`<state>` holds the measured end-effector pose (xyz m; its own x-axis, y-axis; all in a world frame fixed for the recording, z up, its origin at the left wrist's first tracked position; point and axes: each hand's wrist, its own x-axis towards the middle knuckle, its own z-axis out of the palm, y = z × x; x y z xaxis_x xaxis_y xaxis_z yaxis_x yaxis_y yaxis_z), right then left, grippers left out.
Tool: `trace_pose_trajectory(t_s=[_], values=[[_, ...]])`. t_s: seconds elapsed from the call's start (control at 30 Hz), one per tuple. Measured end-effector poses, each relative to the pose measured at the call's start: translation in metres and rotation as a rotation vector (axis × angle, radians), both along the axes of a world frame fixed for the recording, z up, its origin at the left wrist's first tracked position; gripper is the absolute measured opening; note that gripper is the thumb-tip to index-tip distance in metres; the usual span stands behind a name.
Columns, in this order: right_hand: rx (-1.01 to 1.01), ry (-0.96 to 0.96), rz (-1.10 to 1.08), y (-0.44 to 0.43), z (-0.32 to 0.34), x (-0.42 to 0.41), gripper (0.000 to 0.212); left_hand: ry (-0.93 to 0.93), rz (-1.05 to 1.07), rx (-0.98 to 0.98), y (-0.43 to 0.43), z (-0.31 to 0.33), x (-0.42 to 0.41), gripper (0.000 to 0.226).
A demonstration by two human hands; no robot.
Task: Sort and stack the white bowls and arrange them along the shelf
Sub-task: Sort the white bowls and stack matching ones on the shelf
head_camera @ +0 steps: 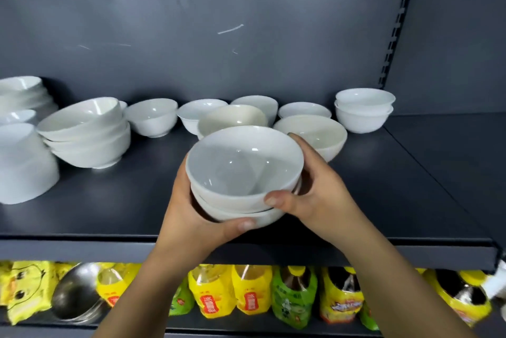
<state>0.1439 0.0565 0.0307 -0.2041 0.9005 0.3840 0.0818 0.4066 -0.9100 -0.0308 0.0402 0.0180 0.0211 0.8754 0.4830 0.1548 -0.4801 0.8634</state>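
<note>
A stack of white bowls point(241, 173) is held between both hands above the front of the dark shelf point(383, 187). My left hand point(191, 214) cups the lower bowls from the left, thumb across the front. My right hand point(315, 187) grips the right side, thumb on the top bowl's wall and fingers behind its rim. Behind stand several loose white bowls point(152, 117), two cream bowls point(315, 132) and a stack of two point(364, 109) at the right. A tilted stack point(87, 132) lies at the left.
More white bowls point(22, 162) crowd the shelf's far left. An upright slotted post point(394, 23) bounds the shelf at the right. The shelf below holds yellow and green packets point(213, 294) and a steel bowl point(74, 294).
</note>
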Motion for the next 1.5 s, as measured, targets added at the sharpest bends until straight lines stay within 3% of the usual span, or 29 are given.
trace_pose_trajectory(t_s=[0.1, 0.37, 0.47, 0.67, 0.8, 0.93, 1.0, 1.13, 1.2, 1.33, 1.43, 1.5], values=[[-0.004, -0.034, 0.043, 0.010, -0.003, -0.041, 0.070, 0.014, 0.039, -0.016, 0.001, -0.003, -0.044, 0.109], [-0.047, -0.050, 0.093, 0.039, -0.006, -0.133, 0.059, 0.081, 0.037, -0.019, 0.028, -0.001, -0.138, 0.092], [-0.042, -0.055, 0.058, 0.046, -0.011, -0.150, 0.063, 0.073, 0.006, -0.048, 0.041, -0.008, -0.155, 0.088], [-0.074, -0.078, -0.026, 0.059, -0.014, -0.172, 0.070, 0.045, -0.027, -0.109, 0.065, -0.015, -0.170, 0.105], [-0.157, -0.098, -0.155, 0.056, -0.025, -0.170, 0.081, 0.072, 0.084, -0.132, 0.071, -0.018, -0.168, 0.109], [-0.181, 0.044, -0.395, 0.040, -0.022, -0.145, 0.044, 0.099, 0.201, -0.148, 0.062, -0.017, -0.166, 0.119], [-0.142, 0.075, -0.523, 0.033, -0.020, -0.119, 0.026, 0.048, 0.301, -0.066, 0.052, -0.019, -0.165, 0.113], [-0.101, 0.091, -0.753, 0.025, -0.015, -0.069, 0.008, 0.025, 0.401, 0.283, 0.036, -0.010, -0.149, 0.055], [-0.077, 0.109, -0.859, 0.025, -0.013, -0.046, 0.017, 0.099, 0.313, 0.425, 0.033, -0.003, -0.132, 0.029], [-0.107, 0.036, -0.957, 0.032, -0.013, -0.009, 0.048, 0.252, 0.026, 0.486, 0.034, 0.007, -0.084, 0.022], [-0.164, -0.060, -0.824, 0.038, -0.012, 0.005, 0.054, 0.372, -0.077, 0.316, 0.041, 0.007, -0.053, 0.034], [-0.215, -0.044, -0.695, 0.044, -0.011, 0.013, 0.061, 0.460, -0.036, 0.126, 0.048, 0.002, -0.036, 0.042]])
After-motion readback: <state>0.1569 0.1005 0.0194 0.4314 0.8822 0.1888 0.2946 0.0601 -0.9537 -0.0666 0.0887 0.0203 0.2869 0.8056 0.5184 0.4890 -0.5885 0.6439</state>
